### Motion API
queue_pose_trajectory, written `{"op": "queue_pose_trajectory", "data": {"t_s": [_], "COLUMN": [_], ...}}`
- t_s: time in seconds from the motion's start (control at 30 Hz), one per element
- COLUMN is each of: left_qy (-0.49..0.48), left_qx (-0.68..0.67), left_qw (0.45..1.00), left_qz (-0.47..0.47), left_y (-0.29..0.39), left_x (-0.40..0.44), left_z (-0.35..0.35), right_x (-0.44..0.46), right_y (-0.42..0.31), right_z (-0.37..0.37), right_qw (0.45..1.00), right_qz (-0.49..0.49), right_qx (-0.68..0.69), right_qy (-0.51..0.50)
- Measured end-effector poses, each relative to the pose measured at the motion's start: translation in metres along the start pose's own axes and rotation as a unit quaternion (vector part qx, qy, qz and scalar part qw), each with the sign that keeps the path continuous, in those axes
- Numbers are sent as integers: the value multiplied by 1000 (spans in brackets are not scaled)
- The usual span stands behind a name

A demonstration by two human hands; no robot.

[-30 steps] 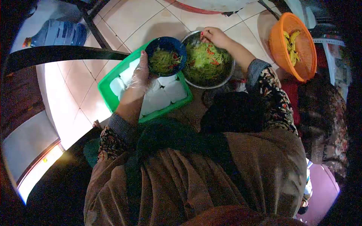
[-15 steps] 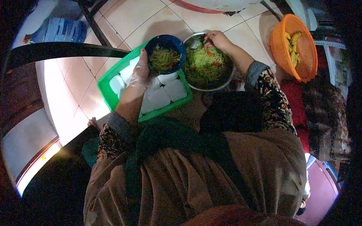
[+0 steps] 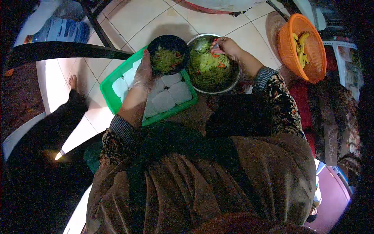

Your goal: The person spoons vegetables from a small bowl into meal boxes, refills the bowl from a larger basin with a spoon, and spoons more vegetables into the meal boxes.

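My left hand (image 3: 143,76), seemingly in a clear plastic glove, grips the left side of a dark blue bowl (image 3: 159,40). Shredded green vegetables (image 3: 167,60) with red-orange pieces lie in the bowl. My right hand (image 3: 227,48) is above the upper right of a metal basin (image 3: 238,80), fingers curled together; what they pinch is too blurred to name. More shredded vegetables (image 3: 208,70) with orange-red strips fill the basin, beside the bowl. Beneath the bowl and my left forearm stands a green plastic crate (image 3: 111,99) of white block-like packets (image 3: 163,102).
An orange basket (image 3: 285,48) with yellow bananas (image 3: 302,48) stands at the right. A large blue water bottle (image 3: 64,31) lies upper left, behind a dark bar (image 3: 70,50). Another person's dark-clothed leg (image 3: 50,121) and bare foot (image 3: 73,82) are on the tiled floor (image 3: 156,19).
My right hand has shifted slightly right and down over the basin, fingers more curled. The bowl stays in my left hand. At the left, the other person's leg and foot have moved forward.
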State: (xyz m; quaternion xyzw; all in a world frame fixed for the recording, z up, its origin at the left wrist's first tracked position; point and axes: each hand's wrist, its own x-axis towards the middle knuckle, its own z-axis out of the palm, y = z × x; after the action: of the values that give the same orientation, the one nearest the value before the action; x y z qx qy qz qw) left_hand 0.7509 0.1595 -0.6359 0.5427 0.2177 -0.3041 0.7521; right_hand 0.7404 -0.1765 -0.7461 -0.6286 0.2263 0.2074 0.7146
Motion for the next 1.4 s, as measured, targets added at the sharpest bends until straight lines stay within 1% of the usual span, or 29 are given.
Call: {"op": "queue_pose_trajectory", "data": {"t_s": [0.1,0.2,0.3,0.4,0.5,0.63,0.67,0.77,0.8,0.87,0.9,0.93,1.0,1.07,1.1,1.2,1.3,1.33,1.4], "left_qy": [-5,37,30,0,57,-16,-42,-160,-132,-172,-191,-188,-181,-158,-147,-74,-72,-79,-125], "left_qx": [8,65,80,96,250,97,84,20,26,-2,-17,-33,-65,-19,4,36,0,-27,-86], "left_qw": [1000,997,996,994,960,993,994,986,987,980,975,974,972,978,981,991,989,991,987], "left_qz": [0,-8,11,61,116,68,48,-36,-86,-103,-112,-120,-137,-132,-129,-102,-125,-101,-61], "left_y": [-1,3,0,-7,0,-9,-20,-44,-41,-58,-56,-54,-46,-40,-38,-16,-22,-17,-26], "left_x": [11,19,34,51,39,24,32,54,50,65,61,57,38,30,26,-2,12,3,17], "left_z": [-6,-11,-14,-21,3,49,49,52,57,51,54,57,65,63,63,77,58,59,40], "right_x": [-3,-13,-14,-20,-47,-85,-92,-112,-111,-113,-115,-119,-122,-123,-124,-128,-134,-139,-138], "right_y": [-7,-18,-29,-46,-76,-122,-131,-144,-141,-140,-140,-143,-145,-145,-146,-152,-145,-144,-132], "right_z": [1,0,-6,-9,-14,-11,-9,15,17,24,26,26,19,11,7,-8,-43,-45,-47], "right_qw": [1000,999,998,998,997,993,992,981,973,958,947,943,935,931,937,950,951,948,949], "right_qz": [23,20,29,11,-53,-99,-103,-176,-206,-229,-239,-251,-296,-327,-324,-311,-310,-319,-304], "right_qx": [16,21,32,27,-3,-19,-47,-79,-102,-137,-153,-149,-122,-88,-69,-14,5,-1,-62], "right_qy": [9,31,38,62,59,59,47,26,-15,-106,-152,-162,-155,-135,-113,-39,11,22,53]}}
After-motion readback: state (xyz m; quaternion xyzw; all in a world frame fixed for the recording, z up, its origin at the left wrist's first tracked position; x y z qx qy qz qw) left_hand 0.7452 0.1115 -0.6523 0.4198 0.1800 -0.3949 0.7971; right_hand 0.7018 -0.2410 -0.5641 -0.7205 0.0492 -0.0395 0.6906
